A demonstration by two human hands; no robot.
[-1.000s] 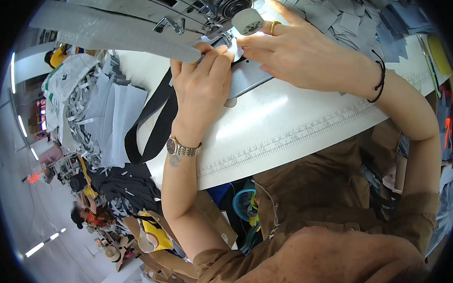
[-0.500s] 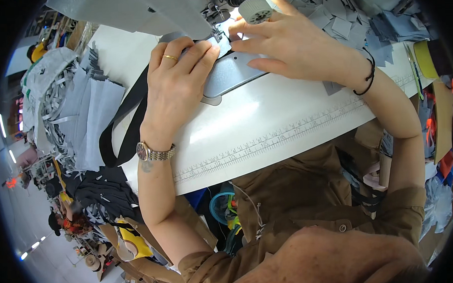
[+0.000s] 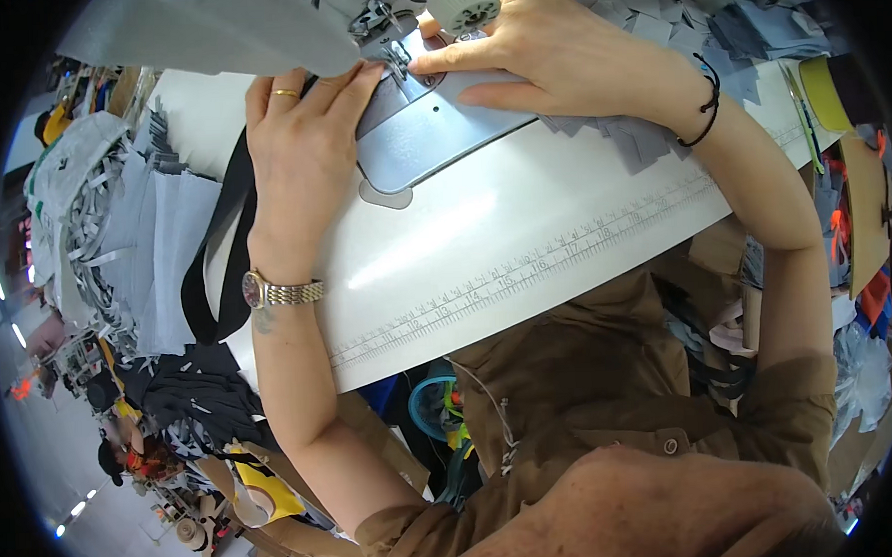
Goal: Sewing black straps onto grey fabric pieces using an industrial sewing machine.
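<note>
Ruler-marked along its near edge, the white tabletop (image 3: 446, 269) is bearing a sewing machine (image 3: 211, 31), and grey sheets (image 3: 175, 249) are lying stacked at its left side. Black strap (image 3: 236, 286) is looping down on the left and passing under the left hand (image 3: 308, 136), whose fingertips are resting just beside the presser foot (image 3: 397, 59); whether that grip is clamping the strap, I cannot tell. Opposite, the right hand (image 3: 546, 59) is holding its grip apart, index finger pointing at the foot, thumb lying over the metal plate (image 3: 431, 132). Grey scraps (image 3: 638, 139) are lying beneath it.
</note>
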